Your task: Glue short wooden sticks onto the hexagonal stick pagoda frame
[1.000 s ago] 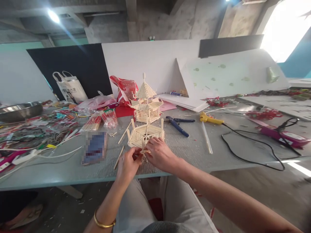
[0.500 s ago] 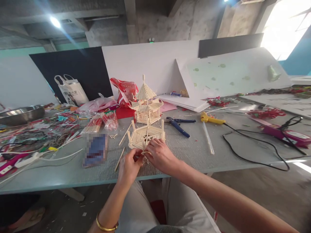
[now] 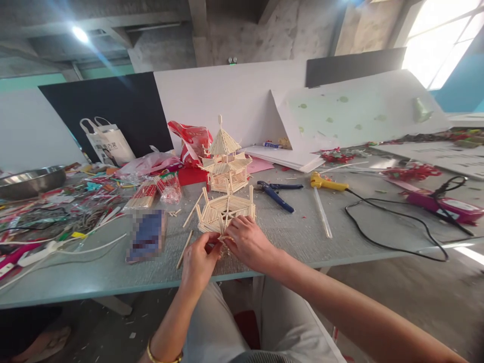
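the left hand (image 3: 199, 256) has its thumb and forefinger pinched on a small pale piece (image 3: 226, 237), low at the near side of a stick base (image 3: 212, 212). the right hand (image 3: 249, 242) curls over the same spot, its fingertips bent down and partly hidden, so whether they grip anything i cannot tell. the base is six-sided, set flat on the grey table (image 3: 298, 244), with short posts rising from its corners. just behind it stands a stick pagoda (image 3: 227, 164) with a pointed roof. loose sticks (image 3: 184, 250) lie to the left of the base, then a pixelated blue item (image 3: 147, 234) and packs of sticks (image 3: 142, 195). to the right are blue cutters (image 3: 276, 196), a yellow glue gun (image 3: 328, 182) with a black cord, and a clear rod (image 3: 322, 214). farther back sit a red bag (image 3: 192, 143), a white tote (image 3: 108, 142) and, at far left, a metal bowl (image 3: 34, 182)
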Action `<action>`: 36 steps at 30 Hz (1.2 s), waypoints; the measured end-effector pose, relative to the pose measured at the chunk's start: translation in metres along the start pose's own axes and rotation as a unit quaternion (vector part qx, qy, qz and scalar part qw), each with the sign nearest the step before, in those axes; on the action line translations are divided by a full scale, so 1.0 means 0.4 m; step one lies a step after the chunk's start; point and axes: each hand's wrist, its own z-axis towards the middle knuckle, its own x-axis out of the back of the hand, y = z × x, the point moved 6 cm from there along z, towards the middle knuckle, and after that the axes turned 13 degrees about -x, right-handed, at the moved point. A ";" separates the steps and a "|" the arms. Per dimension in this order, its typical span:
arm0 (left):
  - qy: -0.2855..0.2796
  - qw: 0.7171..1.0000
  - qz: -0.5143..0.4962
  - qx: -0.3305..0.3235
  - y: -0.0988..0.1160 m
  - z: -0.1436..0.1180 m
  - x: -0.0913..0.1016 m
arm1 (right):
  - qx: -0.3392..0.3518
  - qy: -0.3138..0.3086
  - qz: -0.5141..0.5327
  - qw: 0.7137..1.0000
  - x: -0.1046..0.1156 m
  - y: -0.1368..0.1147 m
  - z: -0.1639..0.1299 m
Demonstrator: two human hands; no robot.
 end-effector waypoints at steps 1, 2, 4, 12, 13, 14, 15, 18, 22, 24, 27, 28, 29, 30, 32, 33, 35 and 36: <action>0.000 1.000 0.002 0.003 -0.001 -0.003 0.002 | 0.000 0.004 0.001 1.000 0.006 0.001 -0.006; 0.000 1.000 0.007 0.007 -0.001 -0.007 0.006 | -0.001 0.012 0.001 1.000 0.013 0.003 -0.015; 0.001 1.000 0.024 0.014 0.001 -0.016 0.015 | -0.002 0.032 -0.007 0.999 0.025 0.007 -0.040; -0.002 0.993 0.121 -0.002 0.020 -0.025 0.028 | -0.044 -0.109 -0.070 0.991 -0.013 0.012 -0.083; -0.004 0.992 0.125 -0.006 0.020 -0.024 0.027 | -0.045 -0.112 -0.072 0.990 -0.013 0.007 -0.076; -0.005 0.992 0.128 -0.011 0.021 -0.023 0.025 | -0.046 -0.115 -0.074 0.990 -0.013 0.002 -0.068; -0.007 0.991 0.130 -0.014 0.021 -0.022 0.024 | -0.048 -0.117 -0.075 0.989 -0.013 -0.003 -0.060; -0.011 0.991 0.133 -0.023 0.020 -0.022 0.026 | -0.055 -0.117 -0.079 0.989 -0.016 -0.009 -0.044; -0.017 0.991 0.132 -0.023 0.019 -0.027 0.036 | -0.060 -0.107 -0.081 0.989 -0.022 -0.003 -0.042; -0.016 0.991 0.130 -0.020 0.018 -0.030 0.039 | -0.065 -0.100 -0.081 0.990 -0.023 0.002 -0.043; -0.014 0.992 0.127 -0.020 0.016 -0.033 0.041 | -0.076 -0.093 -0.083 0.989 -0.025 0.009 -0.043; -0.013 0.992 0.126 -0.021 0.015 -0.033 0.041 | -0.078 -0.093 -0.083 0.989 -0.027 0.012 -0.044; -0.012 0.992 0.126 -0.023 0.015 -0.034 0.041 | -0.080 -0.092 -0.084 0.989 -0.030 0.015 -0.046; -0.010 0.992 0.125 -0.024 0.014 -0.034 0.041 | -0.082 -0.092 -0.084 0.989 -0.032 0.018 -0.049; -0.006 0.992 0.124 -0.027 0.014 -0.035 0.043 | -0.086 -0.091 -0.083 0.989 -0.037 0.026 -0.055; -0.004 0.992 0.123 -0.029 0.014 -0.036 0.043 | -0.087 -0.091 -0.083 0.989 -0.039 0.030 -0.058; -0.002 0.992 0.122 -0.034 0.016 -0.037 0.042 | -0.081 -0.092 -0.081 0.989 -0.040 0.033 -0.062; -0.001 0.992 0.121 -0.037 0.017 -0.038 0.042 | -0.075 -0.093 -0.079 0.990 -0.040 0.032 -0.063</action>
